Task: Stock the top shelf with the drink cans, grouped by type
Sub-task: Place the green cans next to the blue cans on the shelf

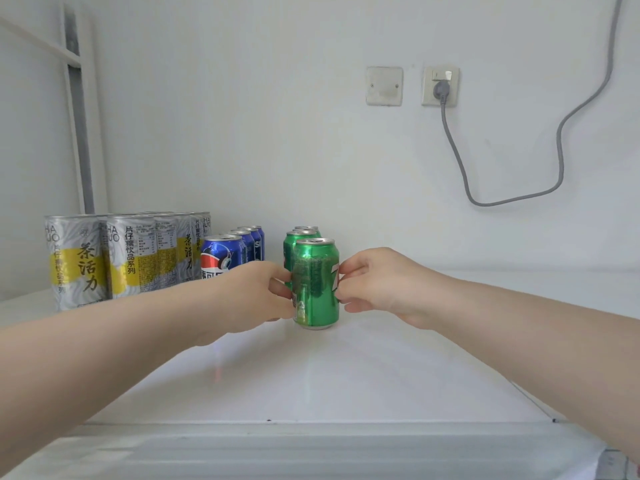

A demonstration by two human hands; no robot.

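Observation:
A green 7-Up can [316,284] stands upright on the white shelf [346,375], at the front of a row of green cans [300,237]. My left hand [256,296] grips its left side and my right hand [377,285] pinches its right side with the fingertips. Left of it runs a row of blue Pepsi cans [227,252]; my left hand hides the front one's lower part. Further left stand several tall silver-and-yellow tea cans [131,254] in rows.
The white wall behind carries a blank plate [384,85] and a socket [440,86] with a grey cable [561,140] hanging to the right. The shelf's front edge [311,424] lies near me. Bare shelf surface extends to the right of the green cans.

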